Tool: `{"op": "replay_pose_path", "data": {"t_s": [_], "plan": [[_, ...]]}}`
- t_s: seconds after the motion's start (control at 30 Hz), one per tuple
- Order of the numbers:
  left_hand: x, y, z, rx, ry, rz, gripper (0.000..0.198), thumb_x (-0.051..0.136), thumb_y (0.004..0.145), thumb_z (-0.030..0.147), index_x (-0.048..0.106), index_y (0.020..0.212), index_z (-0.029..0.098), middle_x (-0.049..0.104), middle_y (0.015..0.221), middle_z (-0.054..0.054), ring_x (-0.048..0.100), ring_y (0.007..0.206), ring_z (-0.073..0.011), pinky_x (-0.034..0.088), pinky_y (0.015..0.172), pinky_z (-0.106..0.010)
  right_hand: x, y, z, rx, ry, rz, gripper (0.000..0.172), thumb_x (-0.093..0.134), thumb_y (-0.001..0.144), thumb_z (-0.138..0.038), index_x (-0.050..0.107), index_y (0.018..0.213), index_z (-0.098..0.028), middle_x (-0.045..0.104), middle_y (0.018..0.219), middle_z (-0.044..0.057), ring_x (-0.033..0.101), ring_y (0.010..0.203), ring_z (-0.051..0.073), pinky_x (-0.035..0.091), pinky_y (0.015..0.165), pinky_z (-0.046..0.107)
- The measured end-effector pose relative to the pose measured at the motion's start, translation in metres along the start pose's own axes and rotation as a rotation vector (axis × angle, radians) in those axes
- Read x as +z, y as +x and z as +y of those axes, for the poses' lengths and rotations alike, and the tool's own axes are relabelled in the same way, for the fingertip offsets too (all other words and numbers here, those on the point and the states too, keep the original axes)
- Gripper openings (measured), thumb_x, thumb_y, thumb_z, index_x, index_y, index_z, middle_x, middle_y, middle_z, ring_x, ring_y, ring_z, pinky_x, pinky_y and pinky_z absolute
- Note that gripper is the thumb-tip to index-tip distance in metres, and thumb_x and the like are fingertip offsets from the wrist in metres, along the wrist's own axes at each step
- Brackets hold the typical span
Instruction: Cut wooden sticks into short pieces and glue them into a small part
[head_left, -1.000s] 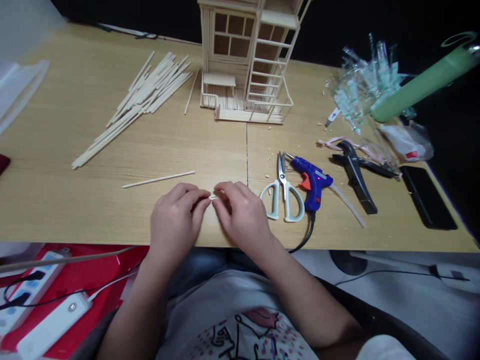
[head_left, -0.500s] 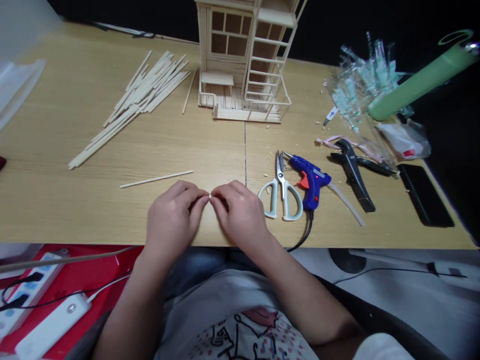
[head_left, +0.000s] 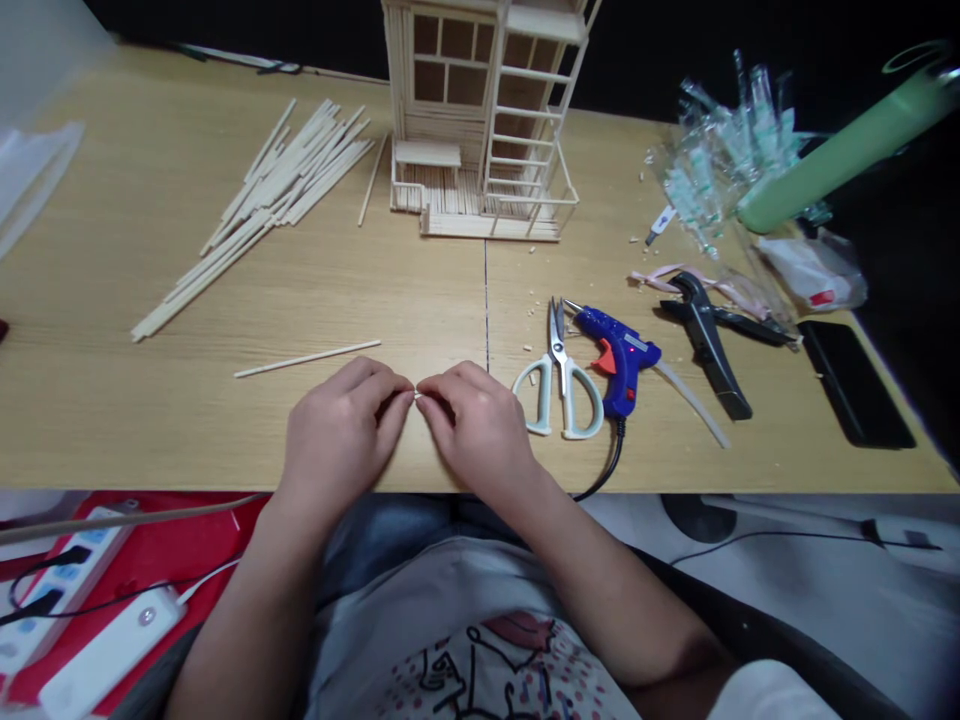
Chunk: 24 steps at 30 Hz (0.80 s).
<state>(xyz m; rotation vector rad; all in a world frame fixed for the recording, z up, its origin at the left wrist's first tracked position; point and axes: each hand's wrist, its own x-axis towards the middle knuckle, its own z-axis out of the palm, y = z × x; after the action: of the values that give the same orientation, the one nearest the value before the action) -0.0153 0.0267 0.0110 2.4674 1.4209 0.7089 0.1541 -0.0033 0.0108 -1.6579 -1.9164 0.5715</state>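
Observation:
My left hand (head_left: 346, 425) and my right hand (head_left: 480, 425) meet fingertip to fingertip above the table's front part. Both are closed in a pinch on a short piece of wooden stick (head_left: 417, 394); only a pale bit shows between the fingertips. Behind my left hand lies a single thin wooden stick (head_left: 307, 359). Scissors (head_left: 559, 375) with pale handles lie beside my right hand, blades pointing away. Just right of them is a blue glue gun (head_left: 621, 355) with an orange trigger and a small red light.
A stick-built model house (head_left: 480, 130) with a ladder stands at the back. Loose wooden sticks (head_left: 262, 205) are piled to the left. On the right are a black tool (head_left: 709, 345), a phone (head_left: 855, 383), clear plastic wrappers (head_left: 705, 170) and a green cylinder (head_left: 832, 155).
Both hands stay pinched together in nearly the same place, with a little more of the pale piece showing between the fingertips. The whole view has shifted slightly.

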Motion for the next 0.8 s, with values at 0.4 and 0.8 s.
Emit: {"op": "replay_pose_path", "data": {"t_s": [0.4, 0.8], "plan": [[0.004, 0.005, 0.000, -0.080, -0.012, -0.041, 0.019, 0.054, 0.098, 0.031, 0.066, 0.089, 0.020, 0.068, 0.088, -0.003, 0.064, 0.082, -0.0196, 0.044, 0.069, -0.031, 0.002, 0.001, -0.002, 0.004, -0.051, 0.005, 0.023, 0.054, 0.104, -0.026, 0.076, 0.103, -0.019, 0.070, 0.098, 0.007, 0.066, 0.090, 0.019, 0.048, 0.081, 0.030], [-0.007, 0.003, -0.006, -0.317, -0.425, 0.020, 0.019, 0.050, 0.099, 0.035, 0.055, 0.086, 0.022, 0.056, 0.073, 0.001, 0.053, 0.066, -0.0152, 0.042, 0.063, -0.030, 0.001, 0.002, -0.003, 0.029, -0.043, 0.005, 0.016, 0.061, 0.101, -0.024, 0.077, 0.103, -0.020, 0.072, 0.099, 0.006, 0.067, 0.090, 0.019, 0.048, 0.080, 0.029]]}}
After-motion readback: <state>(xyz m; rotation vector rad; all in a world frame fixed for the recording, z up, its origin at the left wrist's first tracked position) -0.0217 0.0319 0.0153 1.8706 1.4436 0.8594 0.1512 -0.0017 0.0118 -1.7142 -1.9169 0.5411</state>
